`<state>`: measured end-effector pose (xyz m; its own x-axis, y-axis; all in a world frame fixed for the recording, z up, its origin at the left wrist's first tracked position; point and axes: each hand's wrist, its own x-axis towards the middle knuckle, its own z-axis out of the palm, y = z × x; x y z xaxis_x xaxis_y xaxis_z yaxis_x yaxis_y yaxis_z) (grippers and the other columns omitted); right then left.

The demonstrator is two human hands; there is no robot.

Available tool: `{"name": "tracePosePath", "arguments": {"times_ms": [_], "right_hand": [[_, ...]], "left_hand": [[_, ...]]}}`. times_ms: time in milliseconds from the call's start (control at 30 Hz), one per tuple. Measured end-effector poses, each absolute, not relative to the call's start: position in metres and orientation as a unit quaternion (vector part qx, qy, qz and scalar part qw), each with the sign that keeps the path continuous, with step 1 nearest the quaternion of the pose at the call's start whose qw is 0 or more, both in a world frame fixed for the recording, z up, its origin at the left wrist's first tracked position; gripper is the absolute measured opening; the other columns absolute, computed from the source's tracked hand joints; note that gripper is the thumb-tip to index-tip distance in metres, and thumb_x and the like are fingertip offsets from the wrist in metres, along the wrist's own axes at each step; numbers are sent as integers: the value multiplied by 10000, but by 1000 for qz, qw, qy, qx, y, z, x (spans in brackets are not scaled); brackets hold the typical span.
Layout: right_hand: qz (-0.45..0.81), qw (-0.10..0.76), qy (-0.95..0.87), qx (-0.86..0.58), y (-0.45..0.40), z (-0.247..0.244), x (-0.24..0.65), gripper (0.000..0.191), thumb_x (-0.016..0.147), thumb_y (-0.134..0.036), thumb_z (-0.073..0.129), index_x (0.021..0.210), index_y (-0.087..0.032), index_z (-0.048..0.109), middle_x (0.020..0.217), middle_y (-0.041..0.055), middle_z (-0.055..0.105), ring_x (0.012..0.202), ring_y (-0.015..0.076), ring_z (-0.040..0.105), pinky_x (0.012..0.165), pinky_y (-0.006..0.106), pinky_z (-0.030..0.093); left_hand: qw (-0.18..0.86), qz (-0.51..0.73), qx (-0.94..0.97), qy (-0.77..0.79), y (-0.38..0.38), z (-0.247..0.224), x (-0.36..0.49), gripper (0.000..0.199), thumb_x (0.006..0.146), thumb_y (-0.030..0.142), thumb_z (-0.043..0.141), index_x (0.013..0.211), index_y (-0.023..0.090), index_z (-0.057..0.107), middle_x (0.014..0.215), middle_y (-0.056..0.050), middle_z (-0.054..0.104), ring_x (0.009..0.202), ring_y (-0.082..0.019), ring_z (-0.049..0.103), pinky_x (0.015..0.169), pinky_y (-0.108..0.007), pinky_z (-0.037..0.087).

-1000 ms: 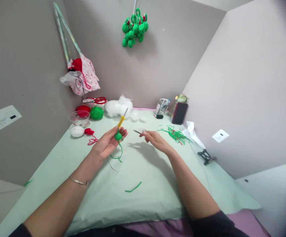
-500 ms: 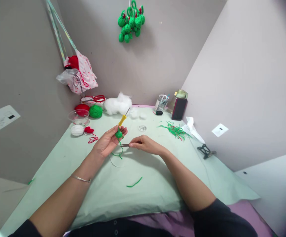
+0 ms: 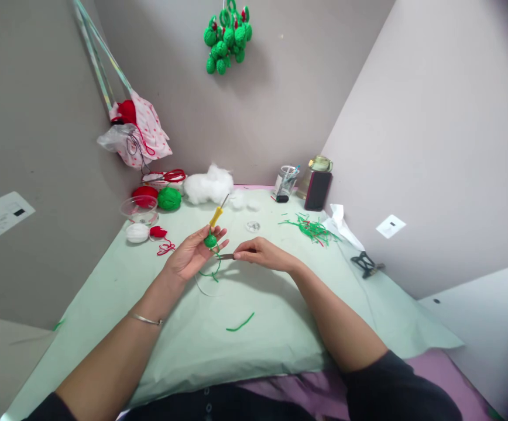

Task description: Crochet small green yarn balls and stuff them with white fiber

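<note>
My left hand (image 3: 194, 250) holds a small green crocheted ball (image 3: 210, 241) in its fingers. A yellow-handled tool with a thin metal shaft (image 3: 216, 217) sticks up from the same grip, tip pointing up and right; its working end is too small to identify. Green yarn (image 3: 218, 266) hangs from the ball in a loose loop, with a thin white strand below it. My right hand (image 3: 258, 255) is closed on a slim dark metal tool (image 3: 226, 256), whose tip reaches left to the hanging yarn. Whether the tip touches the yarn, I cannot tell.
A cut piece of green yarn (image 3: 240, 322) lies in front. Behind are white stuffing (image 3: 210, 186), a green yarn ball (image 3: 169, 199), a clear bowl (image 3: 138, 209) and a phone (image 3: 318, 190). Yarn scraps (image 3: 313, 228) lie right. Green crocheted pieces (image 3: 227, 41) hang on the wall.
My right hand has drawn slightly right and up with the dark tool. My left hand keeps its hold on the green ball and yellow-handled tool. The view has shifted a little.
</note>
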<state>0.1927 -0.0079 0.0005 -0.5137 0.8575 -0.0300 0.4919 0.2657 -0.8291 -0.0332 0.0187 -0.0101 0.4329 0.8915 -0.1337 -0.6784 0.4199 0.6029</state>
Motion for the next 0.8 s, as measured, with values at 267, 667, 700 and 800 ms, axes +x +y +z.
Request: {"name": "tracePosePath", "arguments": {"times_ms": [267,667,700,800], "right_hand": [[362,260,-747,-494,-3,-4,201,477,930,-581,564,884,-136,727,639,-41,424,613,108,347,580,266,269],[371,252,-755,-479,-5,-5,192,529,919,-622,547,872,-132,741,631,-46,397,619,105,322,580,262,271],[371,252,-756,-476,-5,-6,190,535,916,-628,548,866,-132,742,632,-46,405,620,104,324,581,260,273],[367,252,-759,-475,-6,-6,190,537,918,-627,543,856,-132,743,629,-42,454,607,99,345,578,256,285]], "left_hand": [[822,457,253,226,21,-16,-35,100,929,171,684,846,155,737,1059,-66,780,1213,-243,664,1133,-510,462],[827,432,282,224,16,-15,-32,168,950,185,643,831,146,754,1232,-123,740,1350,-320,570,1116,-595,467],[827,432,283,224,16,-15,-31,171,953,179,635,837,143,755,1234,-129,738,1348,-324,571,1106,-599,475],[824,437,278,228,17,-16,-32,176,959,164,618,853,139,756,1229,-135,739,1323,-324,591,1076,-606,498]]}}
